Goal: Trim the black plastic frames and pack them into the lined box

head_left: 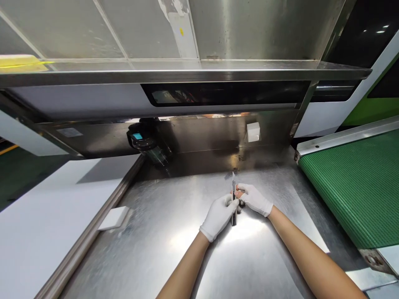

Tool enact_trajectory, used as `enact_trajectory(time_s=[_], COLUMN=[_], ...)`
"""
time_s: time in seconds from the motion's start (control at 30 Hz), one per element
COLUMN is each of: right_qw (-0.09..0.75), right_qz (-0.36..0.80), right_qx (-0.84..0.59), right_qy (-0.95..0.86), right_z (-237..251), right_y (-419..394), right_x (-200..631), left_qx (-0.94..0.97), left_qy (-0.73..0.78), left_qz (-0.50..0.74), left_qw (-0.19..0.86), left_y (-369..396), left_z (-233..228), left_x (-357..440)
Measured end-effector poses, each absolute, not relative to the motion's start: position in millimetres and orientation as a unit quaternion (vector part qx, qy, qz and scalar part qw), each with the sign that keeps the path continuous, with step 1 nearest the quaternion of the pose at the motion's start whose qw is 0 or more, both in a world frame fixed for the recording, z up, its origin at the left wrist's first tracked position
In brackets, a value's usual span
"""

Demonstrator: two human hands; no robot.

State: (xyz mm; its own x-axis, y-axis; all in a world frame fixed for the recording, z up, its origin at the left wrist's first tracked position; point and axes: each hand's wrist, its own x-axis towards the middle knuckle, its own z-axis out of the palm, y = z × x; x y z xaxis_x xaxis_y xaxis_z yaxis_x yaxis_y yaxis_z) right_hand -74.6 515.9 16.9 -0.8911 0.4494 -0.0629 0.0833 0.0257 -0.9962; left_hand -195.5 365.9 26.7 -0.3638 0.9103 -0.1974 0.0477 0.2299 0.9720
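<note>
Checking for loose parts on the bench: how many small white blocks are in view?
2. One flat white rectangular block lies at the steel table's left edge; one white cube-like block sits against the back panel, above the gloved hands. Others may be hidden under the shelf.

steel worktop [174,249], overhead shelf [187,74]; green conveyor belt [355,187], white panel [40,216]

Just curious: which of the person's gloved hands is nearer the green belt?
Right. The right hand is on the green belt's side, apart from it; the left hand is further off, gripping the knife.
</note>
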Motion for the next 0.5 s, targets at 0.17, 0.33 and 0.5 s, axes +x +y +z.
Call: enact_trajectory(time_s=[0.17,0.33,0.5], right_qw=[0.134,0.135,0.135], right_qz=[0.67,0.67,0.669], right_qx=[-0.189,-0.19,-0.19], right_qy=[-0.705,-0.705,-0.706], right_z=[17.5,16.0,15.7], right_y=[515.5,515.9,515.6], right_x=[-73.8,-73.4,-73.8], left_qx=[0.366,0.37,0.371], left_qy=[0.66,0.656,0.655], left_qz=[0.498,0.498,0.499], left_qw=[0.428,0.43,0.429], left_y=[364.7,363.2,363.2], left_z=[28.5,28.9,27.7], left_x=[-194.8,-194.7,-194.5])
